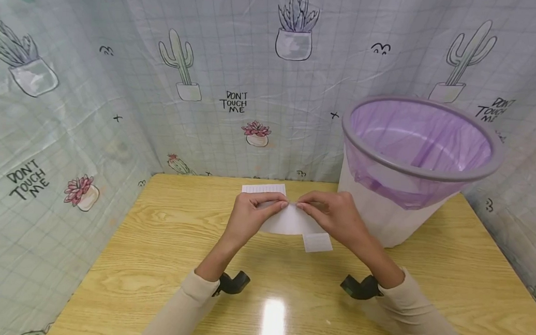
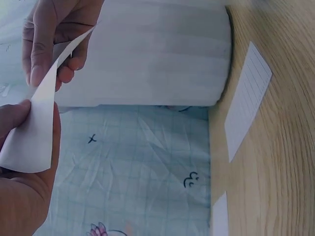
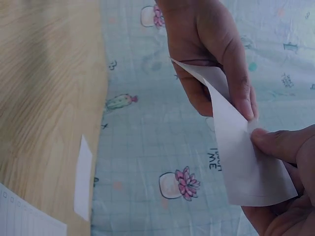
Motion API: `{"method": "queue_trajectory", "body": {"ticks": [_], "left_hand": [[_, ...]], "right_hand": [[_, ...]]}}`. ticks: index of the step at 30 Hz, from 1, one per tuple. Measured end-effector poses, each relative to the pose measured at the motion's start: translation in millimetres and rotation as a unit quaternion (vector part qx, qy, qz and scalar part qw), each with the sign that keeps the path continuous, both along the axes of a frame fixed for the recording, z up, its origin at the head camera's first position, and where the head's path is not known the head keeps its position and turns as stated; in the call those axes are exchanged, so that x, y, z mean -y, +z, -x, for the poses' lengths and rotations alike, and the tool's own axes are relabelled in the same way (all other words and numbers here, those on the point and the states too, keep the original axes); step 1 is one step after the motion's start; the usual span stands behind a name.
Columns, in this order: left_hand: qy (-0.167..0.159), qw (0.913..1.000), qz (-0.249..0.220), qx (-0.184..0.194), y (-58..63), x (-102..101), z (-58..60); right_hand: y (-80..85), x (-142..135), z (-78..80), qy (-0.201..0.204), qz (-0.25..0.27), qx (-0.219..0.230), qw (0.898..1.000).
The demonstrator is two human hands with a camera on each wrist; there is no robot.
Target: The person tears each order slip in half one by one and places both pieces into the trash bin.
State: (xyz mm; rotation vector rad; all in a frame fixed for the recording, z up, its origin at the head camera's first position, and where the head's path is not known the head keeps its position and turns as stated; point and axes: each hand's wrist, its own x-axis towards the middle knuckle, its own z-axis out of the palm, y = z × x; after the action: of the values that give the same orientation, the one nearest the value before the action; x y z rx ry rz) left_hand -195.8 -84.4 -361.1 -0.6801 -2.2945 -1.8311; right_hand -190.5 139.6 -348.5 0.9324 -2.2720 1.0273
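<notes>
A white sheet of paper (image 1: 289, 223) hangs from both hands above the table. My left hand (image 1: 256, 212) pinches its upper edge between thumb and fingers. Close beside it, my right hand (image 1: 332, 213) pinches the same edge, the fingertips of the two hands almost meeting. In the right wrist view the paper (image 3: 246, 172) bends sharply between the hands, with its blank face toward the camera. One lined paper piece (image 1: 264, 188) lies on the table beyond the hands. A smaller paper piece (image 1: 317, 242) shows below the held sheet's right side.
At the back right stands a white bin (image 1: 372, 206) with a grey rim and a purple liner (image 1: 405, 141). The wooden table (image 1: 150, 252) reaches a patterned curtain (image 1: 228, 66) behind and at the sides. Dark wrist mounts sit by both cuffs.
</notes>
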Motion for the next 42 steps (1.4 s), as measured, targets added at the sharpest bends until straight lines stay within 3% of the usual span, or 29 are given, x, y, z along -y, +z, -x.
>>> {"method": "queue_trajectory", "body": {"ticks": [10, 21, 29, 37, 42], "left_hand": [[-0.025, 0.9985, -0.044, 0.024, 10.1, -7.4, -0.9], [-0.032, 0.9994, -0.015, 0.004, 23.5, -11.6, -2.8], [-0.049, 0.9986, -0.017, -0.015, 33.5, -16.0, -5.9], [-0.069, 0.9948, -0.072, -0.019, 42.5, -33.5, -8.1], [-0.063, 0.9945, -0.073, -0.042, 47.0, -43.1, -10.6]], "right_hand": [[11.4, -7.8, -5.4, -0.017, 0.024, 0.008, 1.0], [26.1, -23.5, -12.7, -0.048, 0.013, -0.044, 0.998], [39.9, -42.4, -24.7, -0.05, 0.006, -0.041, 0.998], [50.8, -56.0, -31.1, -0.046, 0.04, -0.062, 0.996], [51.9, -63.5, -36.2, -0.051, 0.065, -0.078, 0.994]]}}
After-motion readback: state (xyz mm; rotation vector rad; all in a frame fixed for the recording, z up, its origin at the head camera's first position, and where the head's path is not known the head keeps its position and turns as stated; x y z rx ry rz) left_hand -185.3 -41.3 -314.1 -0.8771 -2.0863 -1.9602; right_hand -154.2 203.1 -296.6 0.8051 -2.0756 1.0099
